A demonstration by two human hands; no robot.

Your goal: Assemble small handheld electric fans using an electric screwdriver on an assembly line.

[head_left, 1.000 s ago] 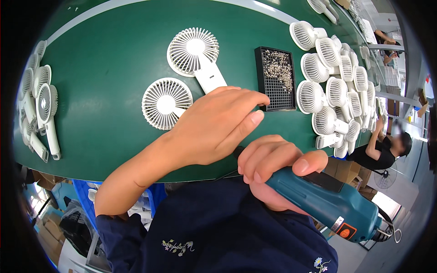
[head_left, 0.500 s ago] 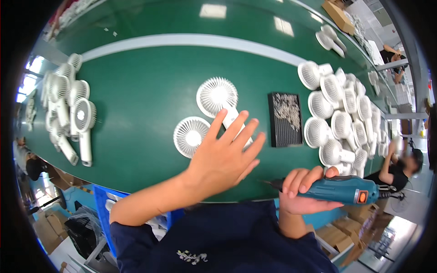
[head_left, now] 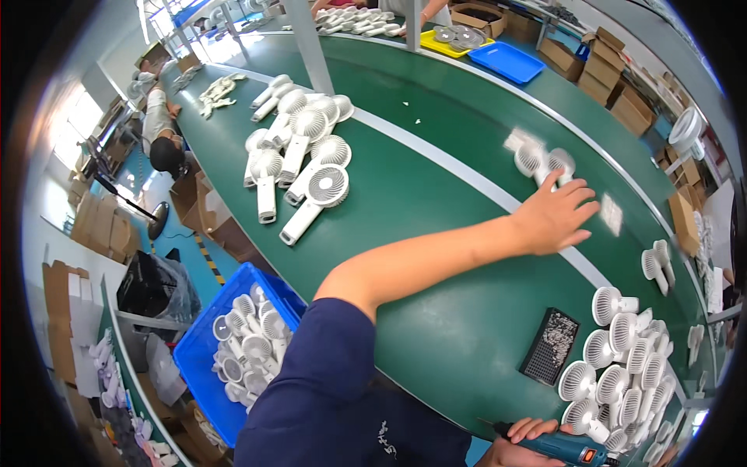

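Two white, round-caged fans (head_left: pixel 531 160) were overlapped by a splayed left hand (head_left: pixel 548 219).
A teal screwdriver (head_left: pixel 568 447) was gripped in the right hand (head_left: pixel 523 447).

Just ahead of the left fingers (head_left: pixel 587 210), two handheld fans (head_left: pixel 530 159) are showing smooth white plastic. Around those fingers, the green tabletop (head_left: pixel 451 327) is looking smooth and glossy, mirroring pale light. Under the right fingers (head_left: pixel 537 428), a power screwdriver (head_left: pixel 564 447) is presenting teal plastic with a soft sheen; its thin bit (head_left: pixel 486 422), protruding ahead of them, is looking metallic. Beyond them, a black tray (head_left: pixel 537 367) is appearing matt and plastic, its screws (head_left: pixel 559 336) glinting like bare metal. Beside them, heaped fans (head_left: pixel 613 381) are displaying ribbed white plastic. Behind the left fingers, a navy sleeve (head_left: pixel 327 342) is showing matt cloth.
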